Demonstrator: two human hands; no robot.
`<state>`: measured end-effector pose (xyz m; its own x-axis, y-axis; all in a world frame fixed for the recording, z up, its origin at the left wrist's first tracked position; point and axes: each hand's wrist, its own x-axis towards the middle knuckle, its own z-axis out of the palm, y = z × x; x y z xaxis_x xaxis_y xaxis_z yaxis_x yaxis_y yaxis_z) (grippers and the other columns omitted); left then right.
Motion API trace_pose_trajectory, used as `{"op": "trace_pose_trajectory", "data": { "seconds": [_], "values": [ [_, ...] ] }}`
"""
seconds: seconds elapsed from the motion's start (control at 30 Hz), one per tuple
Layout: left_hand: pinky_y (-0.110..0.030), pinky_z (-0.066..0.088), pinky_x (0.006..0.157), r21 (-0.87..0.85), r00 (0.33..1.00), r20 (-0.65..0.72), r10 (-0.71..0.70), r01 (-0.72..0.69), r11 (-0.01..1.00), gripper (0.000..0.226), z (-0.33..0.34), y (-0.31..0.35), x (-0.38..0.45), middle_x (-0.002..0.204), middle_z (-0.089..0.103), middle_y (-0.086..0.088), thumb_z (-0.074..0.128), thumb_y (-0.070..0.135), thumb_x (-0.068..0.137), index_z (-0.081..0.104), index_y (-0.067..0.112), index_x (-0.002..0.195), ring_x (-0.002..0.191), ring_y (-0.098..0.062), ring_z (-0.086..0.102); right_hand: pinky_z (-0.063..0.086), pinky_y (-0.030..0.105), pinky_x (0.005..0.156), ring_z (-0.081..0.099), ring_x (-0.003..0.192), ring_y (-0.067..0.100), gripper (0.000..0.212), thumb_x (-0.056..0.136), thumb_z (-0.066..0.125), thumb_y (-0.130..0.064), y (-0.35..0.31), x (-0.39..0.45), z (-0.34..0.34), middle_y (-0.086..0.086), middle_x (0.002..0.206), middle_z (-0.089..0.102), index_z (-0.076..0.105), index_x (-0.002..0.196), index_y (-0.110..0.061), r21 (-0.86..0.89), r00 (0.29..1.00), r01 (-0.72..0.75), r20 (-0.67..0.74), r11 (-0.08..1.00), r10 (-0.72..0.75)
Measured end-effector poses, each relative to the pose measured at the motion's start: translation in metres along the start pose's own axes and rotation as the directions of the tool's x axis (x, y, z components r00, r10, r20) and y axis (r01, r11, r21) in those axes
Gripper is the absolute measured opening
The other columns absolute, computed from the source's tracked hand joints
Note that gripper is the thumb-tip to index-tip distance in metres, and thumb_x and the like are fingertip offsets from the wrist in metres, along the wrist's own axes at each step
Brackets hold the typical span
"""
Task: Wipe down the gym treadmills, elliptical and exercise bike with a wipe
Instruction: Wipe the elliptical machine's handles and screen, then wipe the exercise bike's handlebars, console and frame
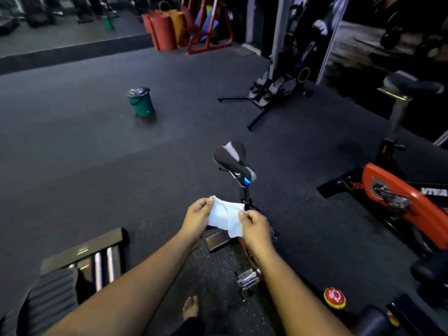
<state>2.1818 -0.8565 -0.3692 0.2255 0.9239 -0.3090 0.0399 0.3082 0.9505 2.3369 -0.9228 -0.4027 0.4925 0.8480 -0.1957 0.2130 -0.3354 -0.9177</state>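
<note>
Both my hands hold a white wipe (225, 215) stretched between them, just above an exercise bike. My left hand (197, 218) pinches its left corner and my right hand (255, 225) pinches its right edge. The bike's black and grey saddle (232, 157) stands right beyond the wipe on a thin post, and one metal pedal (247, 278) shows below my right forearm. A second exercise bike with an orange body (397, 197) and a black saddle (412, 83) stands to the right.
A green pedal bin (141, 103) stands on the dark rubber floor at the centre left. The rear end of a treadmill (87, 258) lies at the lower left. A red knob (334, 297) sits at the lower right. Rolled mats (164, 30) and an orange rack stand far back.
</note>
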Motion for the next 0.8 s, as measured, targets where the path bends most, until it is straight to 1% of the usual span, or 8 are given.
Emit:
{"op": "trace_pose_trajectory", "data": {
  "seconds": [0.1, 0.23, 0.37, 0.5, 0.57, 0.63, 0.7, 0.8],
  "values": [
    [-0.03, 0.044, 0.056, 0.037, 0.998, 0.046, 0.049, -0.05, 0.998, 0.034, -0.01, 0.005, 0.036, 0.073, 0.062, -0.007, 0.06, 0.036, 0.103, 0.065, 0.003, 0.095, 0.066, -0.019, 0.054, 0.033, 0.035, 0.058, 0.05, 0.063, 0.021, 0.041, 0.101, 0.058, -0.032, -0.012, 0.018, 0.002, -0.004, 0.062, 0.055, 0.048, 0.065, -0.015, -0.193, 0.994, 0.028, -0.098, 0.981, -0.048],
    [-0.025, 0.044, 0.049, 0.044, 0.993, 0.098, 0.068, -0.073, 0.996, 0.028, -0.03, 0.019, 0.081, 0.072, 0.061, 0.001, 0.059, 0.029, 0.103, 0.063, 0.002, 0.097, 0.065, -0.013, 0.054, 0.05, 0.044, 0.066, 0.062, 0.071, 0.031, 0.041, 0.102, 0.052, -0.04, -0.028, 0.047, 0.012, 0.005, 0.07, 0.066, 0.049, 0.066, -0.019, -0.255, 0.984, -0.024, -0.179, 0.967, -0.023],
    [-0.015, 0.044, 0.059, 0.091, 0.971, 0.193, 0.141, -0.16, 0.983, 0.024, -0.049, 0.038, 0.117, 0.072, 0.066, 0.011, 0.059, 0.02, 0.103, 0.065, -0.001, 0.093, 0.064, 0.0, 0.057, 0.057, 0.044, 0.077, 0.07, 0.076, 0.019, 0.032, 0.103, 0.05, -0.046, -0.05, 0.063, 0.031, -0.001, 0.08, 0.073, 0.061, 0.086, -0.02, 0.018, 0.968, -0.104, -0.228, 0.994, 0.105],
    [-0.026, 0.052, 0.072, 0.121, 0.933, 0.334, 0.132, -0.181, 0.976, 0.023, -0.062, 0.056, 0.146, 0.091, 0.075, -0.002, 0.064, 0.032, 0.101, 0.073, 0.011, 0.097, 0.082, -0.01, 0.067, 0.053, 0.029, 0.087, 0.065, 0.098, 0.007, 0.045, 0.09, 0.066, -0.056, -0.076, 0.075, 0.057, -0.008, 0.109, 0.066, 0.056, 0.122, -0.026, -0.028, 0.995, -0.006, -0.096, 1.0, 0.003],
    [-0.03, 0.054, 0.074, 0.11, 0.915, 0.377, 0.14, -0.195, 0.975, 0.021, -0.065, 0.067, 0.156, 0.09, 0.075, -0.005, 0.066, 0.033, 0.099, 0.074, 0.014, 0.096, 0.084, -0.014, 0.067, 0.053, 0.026, 0.082, 0.064, 0.095, 0.004, 0.053, 0.08, 0.069, -0.064, -0.086, 0.086, 0.07, -0.011, 0.106, 0.066, 0.056, 0.12, -0.032, -0.133, 0.999, 0.026, -0.027, 0.991, -0.03],
    [-0.029, 0.055, 0.073, 0.119, 0.913, 0.379, 0.153, -0.212, 0.97, 0.018, -0.072, 0.08, 0.166, 0.088, 0.074, -0.007, 0.065, 0.026, 0.101, 0.073, 0.011, 0.095, 0.082, -0.014, 0.067, 0.051, 0.028, 0.073, 0.065, 0.086, 0.005, 0.038, 0.082, 0.069, -0.057, -0.092, 0.103, 0.084, -0.013, 0.097, 0.068, 0.062, 0.109, -0.031, -0.271, 0.996, 0.091, 0.002, 0.958, -0.094],
    [-0.028, 0.055, 0.073, 0.141, 0.916, 0.369, 0.156, -0.221, 0.965, 0.02, -0.08, 0.091, 0.17, 0.09, 0.075, -0.009, 0.063, 0.022, 0.101, 0.071, 0.004, 0.096, 0.083, -0.014, 0.068, 0.046, 0.029, 0.067, 0.064, 0.079, 0.007, 0.012, 0.092, 0.068, -0.036, -0.097, 0.116, 0.089, -0.011, 0.087, 0.07, 0.067, 0.099, -0.026, -0.316, 0.989, 0.133, -0.023, 0.94, -0.148],
    [-0.024, 0.053, 0.077, 0.231, 0.935, 0.311, 0.172, -0.25, 0.94, 0.021, -0.109, 0.097, 0.181, 0.096, 0.077, -0.001, 0.063, 0.025, 0.101, 0.072, 0.008, 0.094, 0.091, -0.01, 0.07, 0.051, 0.031, 0.074, 0.067, 0.084, 0.014, 0.011, 0.097, 0.062, -0.025, -0.097, 0.146, 0.101, -0.007, 0.09, 0.075, 0.073, 0.099, -0.022, -0.225, 0.985, 0.129, -0.083, 0.966, -0.151]
  ]
}}
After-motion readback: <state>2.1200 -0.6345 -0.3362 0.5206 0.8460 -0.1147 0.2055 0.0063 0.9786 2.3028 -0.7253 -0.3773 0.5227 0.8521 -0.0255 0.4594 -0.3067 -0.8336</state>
